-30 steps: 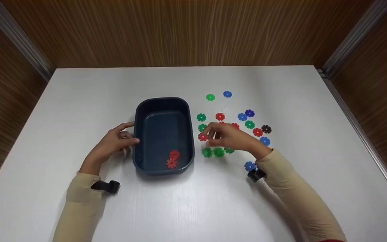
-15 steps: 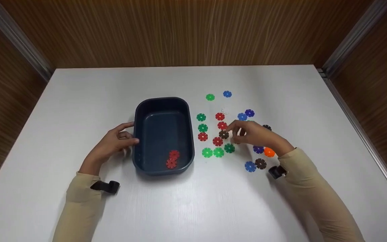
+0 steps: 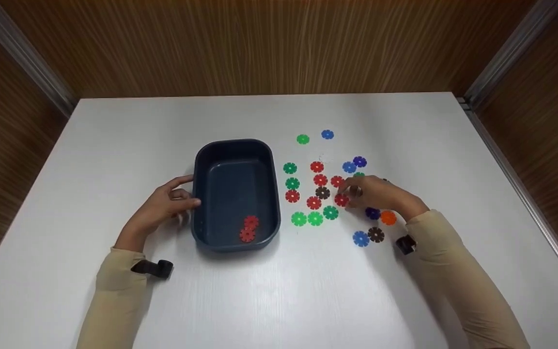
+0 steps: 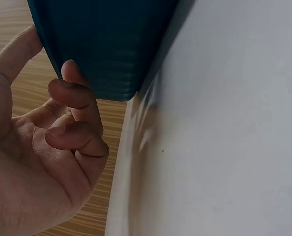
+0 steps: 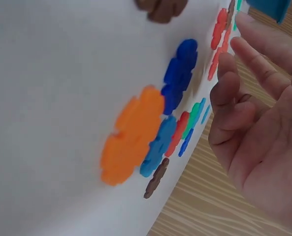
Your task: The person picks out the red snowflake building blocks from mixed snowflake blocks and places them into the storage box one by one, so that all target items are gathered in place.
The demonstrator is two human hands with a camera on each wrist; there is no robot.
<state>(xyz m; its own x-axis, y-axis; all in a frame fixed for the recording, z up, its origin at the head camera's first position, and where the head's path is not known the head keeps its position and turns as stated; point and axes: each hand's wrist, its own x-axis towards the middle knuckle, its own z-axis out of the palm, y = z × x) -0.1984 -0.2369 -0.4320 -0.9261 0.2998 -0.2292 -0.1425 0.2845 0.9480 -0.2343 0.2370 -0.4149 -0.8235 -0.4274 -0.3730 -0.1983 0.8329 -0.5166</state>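
Note:
My left hand is at the left side of a dark blue plastic tub, thumb at its rim and one finger against its outer wall. In the left wrist view the other fingers of the left hand curl loosely beside the tub. Two red notched plastic discs lie in the tub's near right corner. My right hand reaches down over a red notched disc, thumb and fingertips spread at its edge. The right wrist view shows the right hand with its palm holding nothing.
Several notched discs lie flat right of the tub, among them a green disc, a brown disc, an orange disc and a blue disc. Wood-grain panels surround the white table at the back and sides.
My right hand has moved rightward from near the tub to the red disc among the others, uncovering red, brown and green discs. The left hand and tub stay put.

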